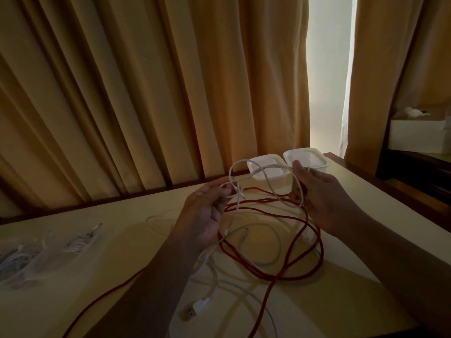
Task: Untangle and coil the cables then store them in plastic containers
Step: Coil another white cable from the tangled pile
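Both hands, left hand (207, 211) and right hand (317, 198), pinch the thin, limp white cable (266, 176) with closed fingers; it looks light and snag-prone, best held beside its knot.

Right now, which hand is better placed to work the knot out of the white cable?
Left. The left hand already pinches the white cable right at the knot; the right hand grips farther along.

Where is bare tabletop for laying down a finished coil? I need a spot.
Bare cream tabletop lies between the bundled white cables and the left hand. It is crowded around the red cable loops and loose white cable.
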`<state>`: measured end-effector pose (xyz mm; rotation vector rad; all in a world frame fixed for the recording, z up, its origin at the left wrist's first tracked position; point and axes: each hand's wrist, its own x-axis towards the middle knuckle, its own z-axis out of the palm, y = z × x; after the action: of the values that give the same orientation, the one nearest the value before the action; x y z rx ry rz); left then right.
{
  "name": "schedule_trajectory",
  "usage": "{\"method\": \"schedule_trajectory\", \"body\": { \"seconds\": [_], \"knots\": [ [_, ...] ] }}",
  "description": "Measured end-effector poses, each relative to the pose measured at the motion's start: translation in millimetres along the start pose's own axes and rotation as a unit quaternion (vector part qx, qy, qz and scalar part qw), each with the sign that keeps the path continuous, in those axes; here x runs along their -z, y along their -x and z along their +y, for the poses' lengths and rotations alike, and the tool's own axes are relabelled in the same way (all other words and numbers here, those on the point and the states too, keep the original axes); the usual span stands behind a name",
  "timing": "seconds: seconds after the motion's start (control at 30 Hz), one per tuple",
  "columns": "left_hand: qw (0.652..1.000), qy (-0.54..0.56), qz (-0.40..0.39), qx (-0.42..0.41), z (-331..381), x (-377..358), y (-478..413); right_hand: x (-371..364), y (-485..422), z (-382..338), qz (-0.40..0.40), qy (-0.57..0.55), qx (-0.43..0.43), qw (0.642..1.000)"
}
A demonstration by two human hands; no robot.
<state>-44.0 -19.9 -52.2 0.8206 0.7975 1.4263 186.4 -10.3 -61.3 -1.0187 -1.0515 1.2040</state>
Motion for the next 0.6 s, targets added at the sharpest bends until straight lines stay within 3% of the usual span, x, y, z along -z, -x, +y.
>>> {"method": "schedule_trajectory", "body": {
  "seconds": [0.17, 0.33, 0.47, 0.6],
  "knots": [
    [0.994, -0.105, -0.001, -0.015, -5.0, -5.2, 5.6, 0.4, 0.1, 8.2, -0.003, 0.163, 0.034, 0.986],
    [0.974, -0.213, 0.009, -0.082, -8.7, -9.0, 11.5, -5.7, -1.5, 11.5, 0.041, 0.351, 0.117, 0.928],
    [0.899, -0.387, 0.008, -0.205, -9.6, -7.3, 13.6, -10.4, 0.4, 11.2, 0.052, 0.397, 0.152, 0.904],
    [0.867, -0.432, 0.004, -0.248, -9.4, -6.0, 15.2, -21.9, 11.7, 8.0, 0.064, 0.428, 0.165, 0.886]
  ]
}}
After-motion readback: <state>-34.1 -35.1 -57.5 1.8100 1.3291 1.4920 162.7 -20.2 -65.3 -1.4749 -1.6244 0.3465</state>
